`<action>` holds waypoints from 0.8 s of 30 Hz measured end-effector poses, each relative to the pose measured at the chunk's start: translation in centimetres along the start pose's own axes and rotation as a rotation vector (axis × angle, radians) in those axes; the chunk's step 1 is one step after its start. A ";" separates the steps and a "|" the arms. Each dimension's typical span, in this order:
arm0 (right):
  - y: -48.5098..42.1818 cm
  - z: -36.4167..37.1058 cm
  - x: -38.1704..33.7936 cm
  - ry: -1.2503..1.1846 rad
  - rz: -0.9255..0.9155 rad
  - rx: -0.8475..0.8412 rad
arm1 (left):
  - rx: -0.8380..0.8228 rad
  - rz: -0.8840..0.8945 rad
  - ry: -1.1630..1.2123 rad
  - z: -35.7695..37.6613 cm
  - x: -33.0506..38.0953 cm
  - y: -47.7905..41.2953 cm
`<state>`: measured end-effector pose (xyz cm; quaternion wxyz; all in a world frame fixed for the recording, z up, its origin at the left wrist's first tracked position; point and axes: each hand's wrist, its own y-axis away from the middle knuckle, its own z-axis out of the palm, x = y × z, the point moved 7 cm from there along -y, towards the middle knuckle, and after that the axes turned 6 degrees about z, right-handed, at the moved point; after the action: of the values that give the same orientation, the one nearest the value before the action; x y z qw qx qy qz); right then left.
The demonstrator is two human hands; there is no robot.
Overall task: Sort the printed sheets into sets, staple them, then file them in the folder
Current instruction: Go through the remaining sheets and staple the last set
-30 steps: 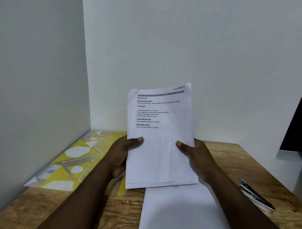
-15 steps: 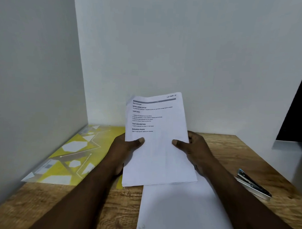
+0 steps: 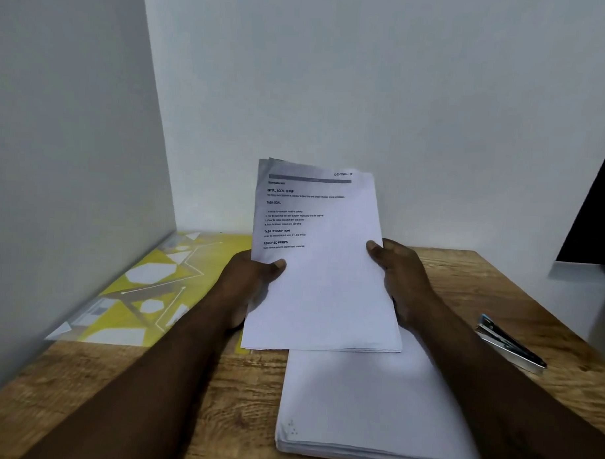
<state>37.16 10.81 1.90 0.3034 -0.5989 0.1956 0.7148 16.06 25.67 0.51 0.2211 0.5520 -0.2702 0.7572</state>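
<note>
I hold a thin set of printed sheets point(image 3: 326, 281) upright above the wooden table point(image 3: 227, 391). My left hand point(image 3: 249, 282) grips its left edge, thumb on the front. My right hand point(image 3: 400, 277) grips the right edge, thumb over the front. The top corners of the sheets are slightly fanned apart. A thick stack of white sheets point(image 3: 367, 410) lies face down on the table below the held set. A yellow and white patterned folder point(image 3: 148, 292) lies flat at the left by the wall. A metal stapler point(image 3: 509, 343) rests on the table at the right.
White walls close the table in at the left and back. A dark object point(image 3: 600, 212) stands at the far right above a grey surface.
The held set has sunk a little lower and tilted, and my right thumb has shifted out to the right edge of the sheets. The top corners have fanned apart.
</note>
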 end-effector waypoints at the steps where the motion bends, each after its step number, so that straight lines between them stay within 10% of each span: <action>1: -0.1 -0.1 0.0 0.015 -0.006 0.019 | 0.005 -0.002 -0.001 0.0 0.1 0.0; 24: -0.4 -1.4 -1.1 0.142 -0.193 0.136 | 0.230 0.061 -0.094 -3.2 0.3 -1.2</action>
<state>38.57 10.02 2.77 0.3961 -0.6421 0.2062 0.6231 14.44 28.65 0.22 0.1204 0.6000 -0.2085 0.7629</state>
